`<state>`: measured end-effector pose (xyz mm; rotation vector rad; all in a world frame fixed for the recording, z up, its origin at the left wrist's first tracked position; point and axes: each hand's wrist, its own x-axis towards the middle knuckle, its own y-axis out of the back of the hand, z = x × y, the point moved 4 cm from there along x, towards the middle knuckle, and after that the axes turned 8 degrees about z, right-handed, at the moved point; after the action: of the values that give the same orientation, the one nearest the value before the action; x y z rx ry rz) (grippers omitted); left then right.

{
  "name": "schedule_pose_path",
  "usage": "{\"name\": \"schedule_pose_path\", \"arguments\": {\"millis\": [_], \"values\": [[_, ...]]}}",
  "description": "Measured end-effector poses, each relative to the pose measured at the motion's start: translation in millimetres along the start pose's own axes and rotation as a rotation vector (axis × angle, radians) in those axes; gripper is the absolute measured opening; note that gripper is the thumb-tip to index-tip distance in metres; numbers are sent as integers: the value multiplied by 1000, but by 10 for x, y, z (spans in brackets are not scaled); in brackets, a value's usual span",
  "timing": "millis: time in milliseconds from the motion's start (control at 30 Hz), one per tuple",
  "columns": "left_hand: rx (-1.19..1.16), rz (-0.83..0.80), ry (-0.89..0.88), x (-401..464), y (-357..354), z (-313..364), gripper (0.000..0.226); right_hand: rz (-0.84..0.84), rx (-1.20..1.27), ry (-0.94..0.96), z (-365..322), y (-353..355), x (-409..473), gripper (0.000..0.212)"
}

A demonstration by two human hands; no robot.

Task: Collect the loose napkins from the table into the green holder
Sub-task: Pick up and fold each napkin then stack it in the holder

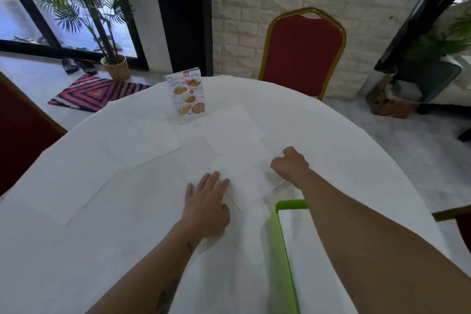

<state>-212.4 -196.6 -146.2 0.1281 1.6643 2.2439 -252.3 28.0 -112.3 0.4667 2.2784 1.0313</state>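
1. While the left hand (207, 205) is laid flat with fingers straight, a napkin (251, 181) is pressed at its near-left edge on the bench (102, 224).
2. The napkin's right edge is met by the right hand (290, 163), curled; a pinch cannot be confirmed.
3. The holder (280, 250), with napkins inside, is seen just beside the near right.
4. More napkins (155, 140) are spread further left.

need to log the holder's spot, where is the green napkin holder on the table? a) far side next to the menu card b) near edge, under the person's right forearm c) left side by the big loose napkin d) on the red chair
b: the green holder sits at the near edge of the table, already holding white napkins, with the right forearm crossing over it; the menu card stands far off on the other side.
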Motion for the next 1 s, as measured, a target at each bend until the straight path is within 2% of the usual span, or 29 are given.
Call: {"name": "schedule_pose_path", "arguments": {"millis": [100, 233, 367, 467, 533, 567, 667, 800, 867, 1000], "values": [[-2, 16, -40, -11, -44, -38, 64, -89, 75, -40, -51, -109, 13, 70], [-21, 44, -57, -16, -25, -75, 63, -93, 173, -46, -162, -105, -63, 40], [-81, 103, -52, -39, 4, -110, 64, -109, 188, 173, -334, -66, -282, 24], [-237, 180, 58, -95, 47, -213, 60, -274, 55, 295, -409, -149, -488, 22], [-303, 203, 112, -129, 54, -277, 62, -419, -14, 315, -410, -223, -581, 30], [-325, 209, 123, -136, 53, -299, 66, -429, -11, 303, -401, -244, -581, 34], [-319, 201, 108, -142, 46, -303, 79, -241, -51, 270, -347, -271, -457, 46], [-72, 168, -59, -181, 17, -187, 62, -134, -279, 210, -297, -402, -427, 56], [25, 133, -97, -189, -16, -156, 61, -115, -233, 161, -334, -459, -451, 53], [70, 79, -108, -123, 8, -180, 67, -158, 21, 69, -431, -606, -497, 55]]}}
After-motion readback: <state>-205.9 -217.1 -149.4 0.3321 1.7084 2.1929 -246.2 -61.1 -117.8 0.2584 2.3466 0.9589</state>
